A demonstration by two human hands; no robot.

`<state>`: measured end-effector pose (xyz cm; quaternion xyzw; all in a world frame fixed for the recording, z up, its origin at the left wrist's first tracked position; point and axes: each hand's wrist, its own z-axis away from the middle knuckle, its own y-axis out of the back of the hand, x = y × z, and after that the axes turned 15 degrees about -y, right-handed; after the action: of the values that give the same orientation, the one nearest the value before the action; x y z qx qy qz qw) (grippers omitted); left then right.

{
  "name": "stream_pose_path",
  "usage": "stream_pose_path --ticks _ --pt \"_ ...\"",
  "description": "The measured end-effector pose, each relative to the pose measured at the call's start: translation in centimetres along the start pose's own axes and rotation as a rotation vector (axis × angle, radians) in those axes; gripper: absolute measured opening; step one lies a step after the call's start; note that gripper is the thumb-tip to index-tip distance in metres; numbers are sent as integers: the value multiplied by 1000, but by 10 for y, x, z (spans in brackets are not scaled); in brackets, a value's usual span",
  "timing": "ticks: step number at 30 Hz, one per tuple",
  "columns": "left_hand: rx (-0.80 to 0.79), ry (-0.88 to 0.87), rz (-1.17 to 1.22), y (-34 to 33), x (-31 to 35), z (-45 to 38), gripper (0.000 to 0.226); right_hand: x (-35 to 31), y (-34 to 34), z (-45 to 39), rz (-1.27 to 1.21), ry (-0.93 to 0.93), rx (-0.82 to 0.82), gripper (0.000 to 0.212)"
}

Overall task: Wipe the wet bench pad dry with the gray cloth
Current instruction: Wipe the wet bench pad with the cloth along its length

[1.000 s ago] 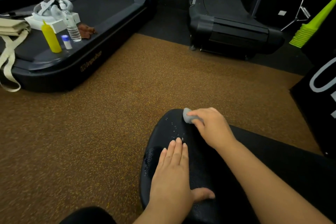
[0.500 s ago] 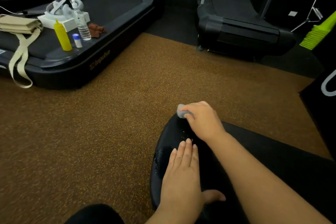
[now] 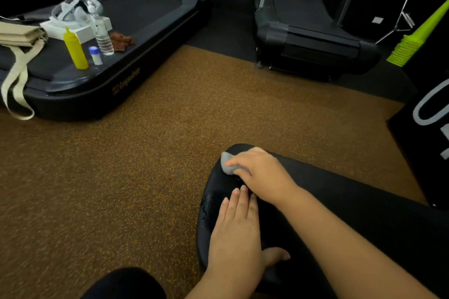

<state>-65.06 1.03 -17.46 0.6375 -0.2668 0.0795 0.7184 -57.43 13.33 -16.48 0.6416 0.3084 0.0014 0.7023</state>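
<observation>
At the far rounded end of the black bench pad [image 3: 364,213], the right hand [image 3: 262,173] grips a bunched gray cloth [image 3: 227,162], pressing it on the pad's edge. The left hand [image 3: 237,230] lies flat and open on the pad, fingers together. Droplets glisten near 9 o'clock of the left fingertips. At 11 o'clock, a treadmill [image 3: 136,31] carries a yellow squeeze bottle [image 3: 74,50] and water bottle [image 3: 102,34].

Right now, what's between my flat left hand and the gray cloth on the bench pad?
In the head view, only wet black bench pad between left hand and gray cloth, with droplets; the right hand sits alongside.
</observation>
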Motion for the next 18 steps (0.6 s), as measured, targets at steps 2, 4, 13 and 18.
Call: stream_pose_path --ticks 2,4,13,18 --pt "-8 21 -24 1 -2 9 116 18 10 5 -5 -18 -2 26" --pt "-5 63 -49 1 -6 16 117 32 15 2 -12 -117 77 28" --pt "39 93 -48 -2 -7 24 117 28 5 45 -39 1 57 29" --pt "58 108 -34 -3 -6 24 118 21 2 30 -36 -190 150 28"
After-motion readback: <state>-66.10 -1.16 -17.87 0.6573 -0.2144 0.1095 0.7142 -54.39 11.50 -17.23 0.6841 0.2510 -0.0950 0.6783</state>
